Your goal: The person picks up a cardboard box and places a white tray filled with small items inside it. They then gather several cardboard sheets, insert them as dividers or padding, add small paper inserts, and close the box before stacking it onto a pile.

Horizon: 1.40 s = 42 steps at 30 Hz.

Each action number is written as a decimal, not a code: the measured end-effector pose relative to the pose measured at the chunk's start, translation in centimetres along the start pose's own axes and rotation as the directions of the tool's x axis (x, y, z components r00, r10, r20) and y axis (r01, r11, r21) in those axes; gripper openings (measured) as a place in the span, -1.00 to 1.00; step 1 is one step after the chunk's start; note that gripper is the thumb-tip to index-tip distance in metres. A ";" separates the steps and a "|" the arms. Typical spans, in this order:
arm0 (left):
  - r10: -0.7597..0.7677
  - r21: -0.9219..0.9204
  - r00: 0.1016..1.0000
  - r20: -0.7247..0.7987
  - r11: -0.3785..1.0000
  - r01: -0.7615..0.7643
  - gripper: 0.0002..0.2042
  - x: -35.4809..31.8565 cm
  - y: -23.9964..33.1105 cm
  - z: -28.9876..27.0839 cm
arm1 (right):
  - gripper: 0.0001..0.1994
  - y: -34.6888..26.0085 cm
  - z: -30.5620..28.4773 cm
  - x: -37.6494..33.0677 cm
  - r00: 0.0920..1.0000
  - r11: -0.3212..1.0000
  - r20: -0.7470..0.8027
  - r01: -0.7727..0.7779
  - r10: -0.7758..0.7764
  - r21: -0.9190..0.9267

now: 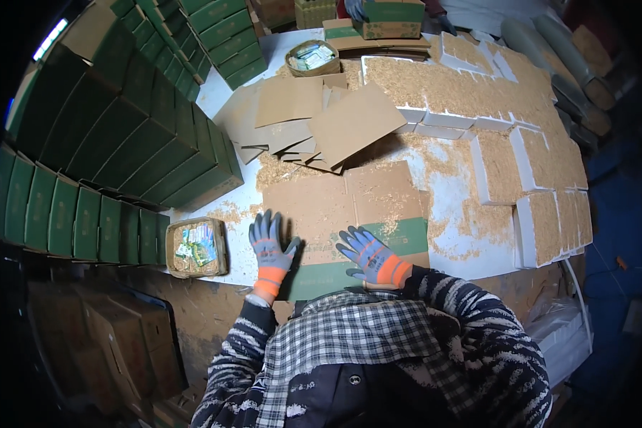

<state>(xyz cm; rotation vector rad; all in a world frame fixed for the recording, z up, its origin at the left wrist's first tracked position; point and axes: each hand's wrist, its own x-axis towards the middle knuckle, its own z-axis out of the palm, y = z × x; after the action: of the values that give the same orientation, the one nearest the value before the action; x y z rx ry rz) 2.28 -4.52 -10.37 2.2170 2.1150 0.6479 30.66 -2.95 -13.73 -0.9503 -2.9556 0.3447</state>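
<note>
A flattened cardboard box [310, 203], brown with green bands, lies in front of me on the white table. My left hand [269, 250], in a grey and orange work glove, is at the cardboard's left edge with its fingers stretched out. My right hand [374, 258], gloved the same way, rests over the green band with its fingers spread. Neither hand holds anything. Sawdust-like flakes are scattered on the cardboard. Just beyond it lies a loose pile of brown cardboard sheets [355, 125].
Green boxes [114, 135] are stacked high on the left. A basket of small packets [221, 250] stands near my left hand, another basket [328, 65] farther back. White boxes topped with flakes [503, 167] fill the right side. At the far edge, another person's gloved hand [354, 10] touches a green-brown box [391, 20].
</note>
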 end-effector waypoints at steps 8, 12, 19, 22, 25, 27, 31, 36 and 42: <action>0.058 -0.023 0.874 0.483 0.998 -0.054 -0.30 8.1 1.2 3.5 | -0.25 1.4 -2.7 -1.3 0.996 0.959 0.040 0.062 -0.076 0.275; 0.038 0.056 0.751 0.659 0.993 -0.100 -0.36 11.3 0.0 -2.4 | -0.26 2.0 -12.0 -2.1 0.891 0.962 -0.366 -0.267 0.268 0.055; 0.396 0.011 0.856 0.333 0.906 -0.424 -0.53 13.9 6.7 -10.6 | -0.34 2.1 -20.0 -1.5 0.721 0.919 -0.655 -0.381 0.226 -0.101; 0.519 0.111 0.796 0.311 0.812 -0.573 -0.56 14.1 7.5 -11.3 | -0.43 2.9 -16.7 -1.3 0.726 0.903 -0.663 -0.390 0.184 -0.177; 0.477 -0.316 0.695 0.538 0.879 -0.358 -0.63 14.7 7.2 -12.7 | -0.57 3.0 -16.0 -3.0 0.709 0.960 -0.705 -0.203 0.006 -0.195; 0.459 -0.196 0.621 0.635 0.873 -0.446 -0.62 15.0 6.0 -12.3 | -0.61 3.8 -16.4 -4.5 0.713 0.971 -0.697 -0.105 -0.078 -0.216; 0.366 -0.366 0.439 0.820 0.926 -0.089 -0.59 16.4 4.9 -11.7 | -0.67 4.4 -16.9 -5.0 0.718 0.985 -0.685 0.003 -0.121 -0.170; 0.642 -0.663 0.335 0.690 0.746 -0.065 -0.36 12.9 7.3 -10.9 | -0.56 3.9 -17.9 -3.3 0.733 0.985 -0.680 -0.095 -0.028 -0.143; 0.648 -0.757 0.405 0.644 0.615 0.220 -0.39 14.6 7.7 -10.9 | -0.58 5.5 -15.0 -4.7 0.723 0.962 -0.681 -0.085 -0.118 -0.258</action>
<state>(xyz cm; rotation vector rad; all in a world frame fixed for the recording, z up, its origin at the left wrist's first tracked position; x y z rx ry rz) 6.38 5.83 5.97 1.6594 0.6904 0.1360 38.90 1.75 -0.04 -0.8229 -2.3212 -0.3717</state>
